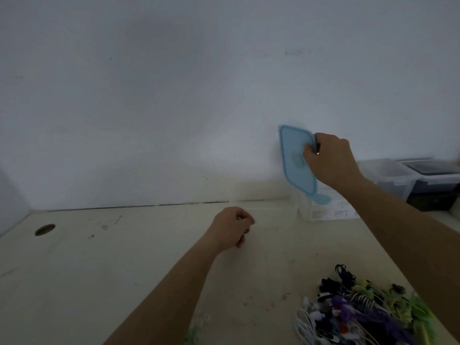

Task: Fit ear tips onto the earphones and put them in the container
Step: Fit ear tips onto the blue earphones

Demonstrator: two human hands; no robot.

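Right hand (331, 160): raised near the wall, fingers and thumb pinching the right edge of the lid (295, 158).
Lid: light blue, a rounded rectangle with a darker rim and a round mark in the middle; it is held tilted, nearly on edge, just above the container (323, 207).
Container: clear plastic, open on top, with a label bearing a blue oval; it stands at the back of the table (124, 257), by the wall.
Left hand (231, 226): low over the table's middle, fingers curled in. A small dark bit shows at the fingertips, too blurred to tell what it is.
Earphones (361, 310): a tangled heap at the near right of the table, well apart from the container, with cords in black, white, purple and green.
Bins (408, 178): clear, lidded, at the far right.
Hole (44, 229): round, in the table's far left.
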